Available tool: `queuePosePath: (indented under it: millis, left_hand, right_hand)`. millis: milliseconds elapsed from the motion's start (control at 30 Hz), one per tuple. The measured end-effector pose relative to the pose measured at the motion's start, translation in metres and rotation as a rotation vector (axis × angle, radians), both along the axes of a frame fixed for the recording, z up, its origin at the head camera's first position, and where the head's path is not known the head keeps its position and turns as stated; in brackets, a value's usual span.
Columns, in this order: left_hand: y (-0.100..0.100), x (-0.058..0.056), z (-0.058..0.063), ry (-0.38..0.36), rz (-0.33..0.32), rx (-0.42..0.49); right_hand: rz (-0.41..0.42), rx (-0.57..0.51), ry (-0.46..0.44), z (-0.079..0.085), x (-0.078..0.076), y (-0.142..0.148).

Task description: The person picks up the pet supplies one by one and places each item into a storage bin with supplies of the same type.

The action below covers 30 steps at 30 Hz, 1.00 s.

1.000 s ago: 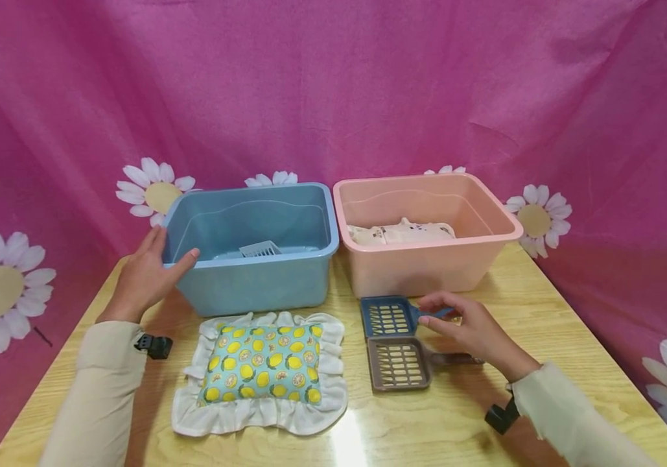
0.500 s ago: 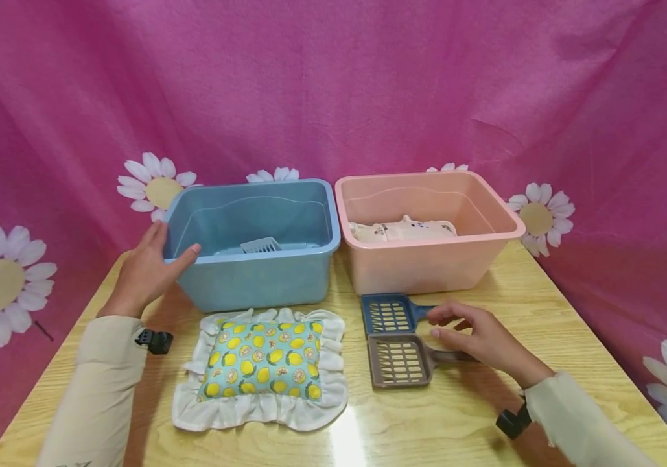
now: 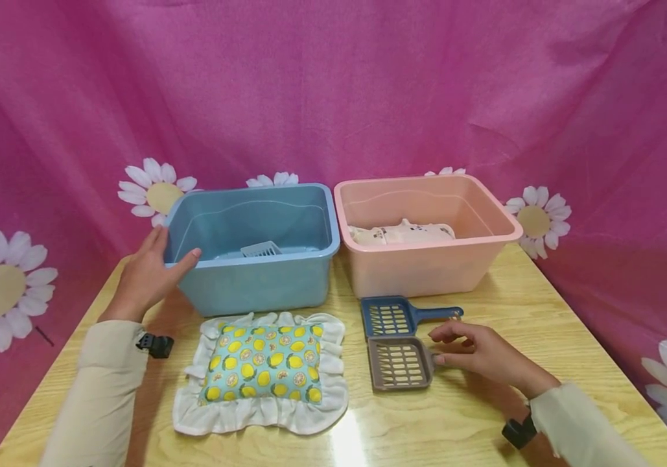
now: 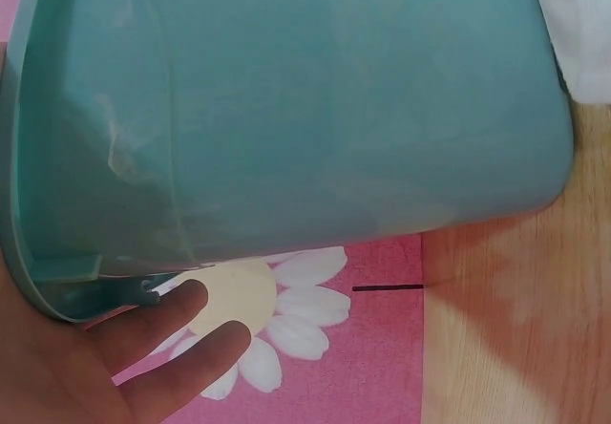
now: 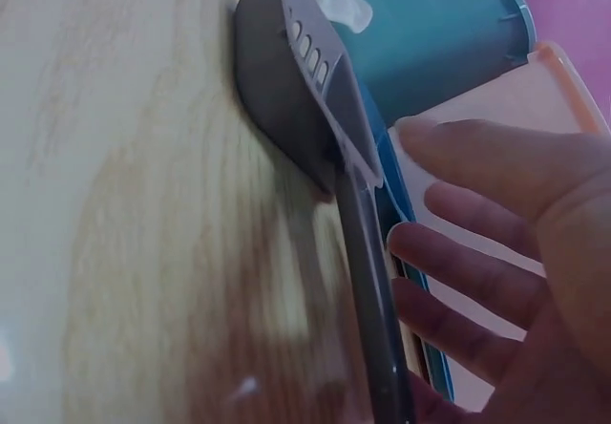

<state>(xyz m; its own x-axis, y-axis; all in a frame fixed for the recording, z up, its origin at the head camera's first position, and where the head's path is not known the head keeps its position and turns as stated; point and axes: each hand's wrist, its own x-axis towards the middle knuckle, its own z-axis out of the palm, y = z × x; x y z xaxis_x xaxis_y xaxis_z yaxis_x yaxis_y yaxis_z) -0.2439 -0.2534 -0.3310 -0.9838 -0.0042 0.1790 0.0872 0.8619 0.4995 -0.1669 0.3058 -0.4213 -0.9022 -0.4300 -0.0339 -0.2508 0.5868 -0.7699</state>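
Note:
A blue bin stands at the back left. My left hand rests at its left front corner, thumb over the rim. Two fingers stretch out straight below the rim in the left wrist view. Over the handle of a brown slotted litter scoop hovers my right hand, its fingers spread and loosely bent. In the right wrist view the handle runs past the fingertips, not gripped. A dark blue litter scoop lies just behind the brown one. Inside the blue bin is a light grey slotted scoop.
A pink bin stands beside the blue one, with a white patterned object inside. In front of the blue bin lies a lemon-print cushion with a white ruffle. Everything stands on a wooden table before a pink flowered cloth.
My right hand has left the dark blue scoop's handle and moved toward the front, over the brown scoop's handle. The left hand stays at the blue bin's corner.

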Motion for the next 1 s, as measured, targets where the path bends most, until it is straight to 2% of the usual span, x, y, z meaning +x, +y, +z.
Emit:
queuePosePath:
  millis: [200, 533, 867, 1000]
  left_hand:
    - [-0.003, -0.001, 0.003, 0.02, 0.0, -0.006]
    - [0.0, 0.0, -0.001, 0.042, -0.021, -0.015]
    - [-0.001, 0.001, -0.002, 0.038, -0.018, -0.013]
    - [-0.001, 0.001, -0.002, 0.037, -0.014, -0.012]
  right_hand:
    - [0.029, 0.017, -0.007, -0.003, -0.003, 0.001]
    - [0.045, 0.081, -0.014, -0.014, -0.003, 0.008]
    - [0.073, 0.116, 0.08, -0.014, -0.001, 0.009]
    - [0.067, 0.116, 0.075, -0.013, -0.001, 0.009]
